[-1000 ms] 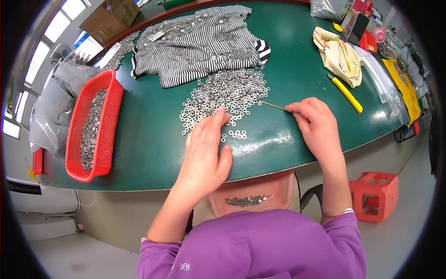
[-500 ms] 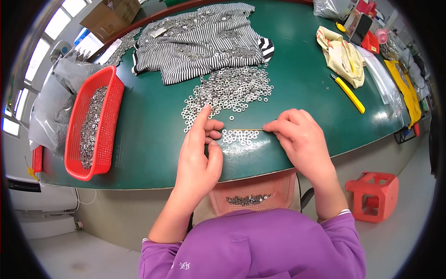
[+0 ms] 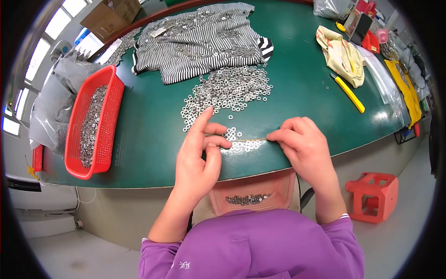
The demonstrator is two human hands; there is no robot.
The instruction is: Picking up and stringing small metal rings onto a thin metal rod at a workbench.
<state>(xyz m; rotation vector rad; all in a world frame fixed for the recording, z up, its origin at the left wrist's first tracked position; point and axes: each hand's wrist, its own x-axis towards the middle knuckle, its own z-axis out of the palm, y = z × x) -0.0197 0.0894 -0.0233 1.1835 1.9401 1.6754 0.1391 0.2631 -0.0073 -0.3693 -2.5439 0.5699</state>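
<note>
My right hand [image 3: 306, 146] pinches one end of a thin, brass-coloured rod [image 3: 253, 139] between thumb and fingertips. The rod lies low across a small group of metal rings [image 3: 246, 147], with several on its near side and several on its far side. At its other end is my left hand [image 3: 197, 160], fingers apart and index finger pointing away from me. The left hand's lower fingertips touch or cover the group's left edge; whether they touch the rod I cannot tell. Just beyond lies a large loose pile of similar rings [image 3: 232, 88].
A striped cloth [image 3: 200, 42] strewn with small metal parts lies behind the pile. At left stands a red basket [image 3: 116, 88] of metal parts. A yellow cutter knife [image 3: 349, 94] and cream cloth [image 3: 341, 56] lie right. Below the green table's edge sits a pink basket [image 3: 218, 197].
The rod has moved toward me, from the far edge of the small group to across it. Some rings now lie beyond it. My left lower fingers have shifted over the group's left edge.
</note>
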